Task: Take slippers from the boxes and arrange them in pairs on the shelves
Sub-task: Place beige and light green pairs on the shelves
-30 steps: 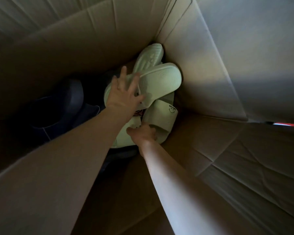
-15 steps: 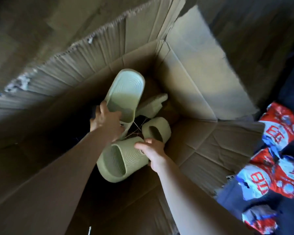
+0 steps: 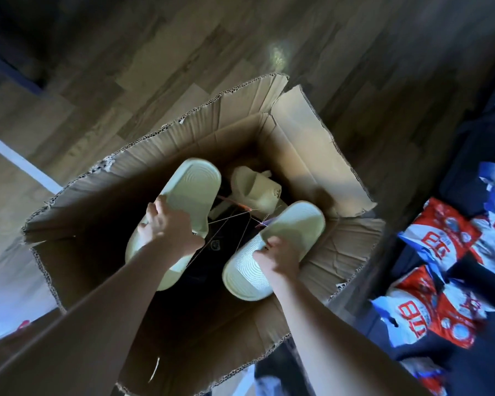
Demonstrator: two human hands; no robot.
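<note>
Head view: one pale green slipper in each hand, held over the mouth of the box.
The left hand [image 3: 166,227] grips the left slipper [image 3: 192,190] round its middle. The right hand [image 3: 277,255] curls its fingers round the right slipper [image 3: 297,224]. Both slippers hang over the open cardboard box [image 3: 297,144], where a third slipper [image 3: 255,187] lies in the far corner. Thin threads [image 3: 229,224] stretch between the two held slippers. The step looks like lifting out. Next, probably, clear the threads and carry the pair to a shelf; none is in view.

left hand [image 3: 169,227] gripping, right hand [image 3: 280,259] gripping
</note>
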